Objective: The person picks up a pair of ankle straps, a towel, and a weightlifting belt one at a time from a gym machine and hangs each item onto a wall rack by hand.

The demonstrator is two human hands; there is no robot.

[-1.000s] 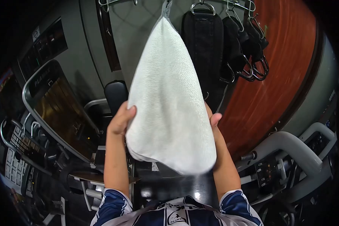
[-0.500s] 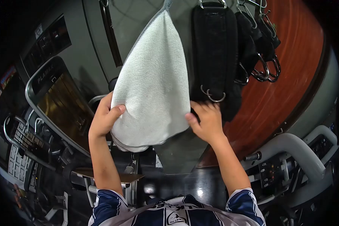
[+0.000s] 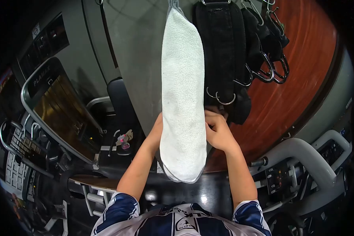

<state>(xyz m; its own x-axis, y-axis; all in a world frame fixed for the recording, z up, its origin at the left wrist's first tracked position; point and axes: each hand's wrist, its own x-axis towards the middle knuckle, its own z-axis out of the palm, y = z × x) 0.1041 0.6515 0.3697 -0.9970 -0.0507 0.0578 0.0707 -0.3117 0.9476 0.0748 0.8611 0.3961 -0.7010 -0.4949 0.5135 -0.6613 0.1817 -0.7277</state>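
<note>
A white towel (image 3: 183,94) with a grey edge hangs from its gathered top, drawn into a long narrow strip in front of me. My left hand (image 3: 157,128) is at its left edge, with the fingers hidden behind the cloth. At the right edge, my right hand (image 3: 219,131) has curled fingers that reach partly behind the towel and appear closed on it. A wide black padded strap (image 3: 220,55) with metal rings hangs just right of the towel, above my right hand.
More black straps with metal hooks (image 3: 265,70) hang farther right, before a reddish wood panel (image 3: 303,70). A weight machine (image 3: 55,102) stands left, near a dark seat (image 3: 124,98) and a small pink-topped bottle (image 3: 124,141). Grey machine arms (image 3: 306,157) curve at lower right.
The towel has gone from a wide spread to a narrow strip. My left hand has moved right and behind it; my right hand's fingers have curled in at its edge. The view has shifted slightly.
</note>
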